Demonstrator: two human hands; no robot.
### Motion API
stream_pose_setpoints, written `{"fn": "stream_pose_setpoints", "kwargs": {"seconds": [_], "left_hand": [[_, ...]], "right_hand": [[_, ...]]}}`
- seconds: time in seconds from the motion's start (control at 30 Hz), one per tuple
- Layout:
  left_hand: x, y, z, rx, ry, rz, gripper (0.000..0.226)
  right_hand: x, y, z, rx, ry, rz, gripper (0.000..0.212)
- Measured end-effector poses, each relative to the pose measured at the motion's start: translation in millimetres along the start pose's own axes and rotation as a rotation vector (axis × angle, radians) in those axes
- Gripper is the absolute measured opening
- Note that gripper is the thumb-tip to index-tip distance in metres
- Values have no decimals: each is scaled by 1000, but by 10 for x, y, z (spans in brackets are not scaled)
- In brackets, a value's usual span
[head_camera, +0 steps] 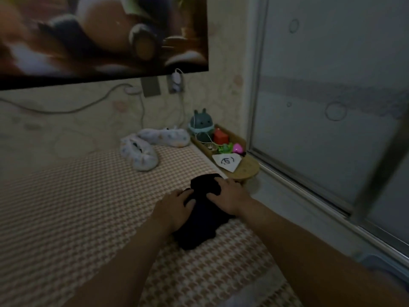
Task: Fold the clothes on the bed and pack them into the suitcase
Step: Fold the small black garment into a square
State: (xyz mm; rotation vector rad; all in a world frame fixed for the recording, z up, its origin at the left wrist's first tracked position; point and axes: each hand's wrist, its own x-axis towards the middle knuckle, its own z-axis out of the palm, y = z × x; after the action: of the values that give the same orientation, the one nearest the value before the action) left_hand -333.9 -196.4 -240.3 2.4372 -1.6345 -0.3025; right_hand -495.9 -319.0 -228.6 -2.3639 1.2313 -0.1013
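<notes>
Presses both hands palm-down, fingers spread and fairly straight, gripping nothing. Lays the left hand (174,204) on the near-left side of a black, crumpled cloth garment (203,220), fingertips on the fabric. Lays the right hand (230,196) on the garment's far-right part, fingers over a raised bunch at its far end. Bare forearms only, reaching in from the near edge.

Under the garment: a beige-and-white houndstooth bed cover (88,207), with the garment close to its right edge. Beyond the garment and to its left, on the same cover: two pale, speckled plush slippers (139,156), close together by the wall.

Just beyond the garment, off the cover's edge: a light wooden tray (245,171) with a rounded near end. In the tray, from nearest the garment outward:
- a white paper card (226,161) with a black scribble
- a pink rounded object (238,148) beside a green leafy-looking one (225,149)
- a red block (220,136)
- a teal rabbit-eared figure (201,126) wound with a thin white cord

High above the garment, on the patterned wall: a dark-edged screen (99,36) showing a blurred picture. Below the screen: a wall socket (176,83) with a white plug and trailing cables. Right of the garment: frosted sliding glass panels (332,85) in pale metal frames.

Too dim to tell what kind of garment.
</notes>
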Motion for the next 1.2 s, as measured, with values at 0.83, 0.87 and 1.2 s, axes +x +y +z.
{"fn": "stream_pose_setpoints", "kwargs": {"seconds": [0.83, 0.87, 1.2], "left_hand": [[145, 826, -553, -1210, 66, 35, 21], [121, 833, -574, -1306, 26, 43, 21], [-66, 1552, -714, -814, -142, 322, 54]], "right_hand": [[-423, 298, -380, 986, -28, -87, 98], [-474, 306, -466, 977, -132, -100, 82], [-1095, 801, -980, 565, 59, -75, 50]]}}
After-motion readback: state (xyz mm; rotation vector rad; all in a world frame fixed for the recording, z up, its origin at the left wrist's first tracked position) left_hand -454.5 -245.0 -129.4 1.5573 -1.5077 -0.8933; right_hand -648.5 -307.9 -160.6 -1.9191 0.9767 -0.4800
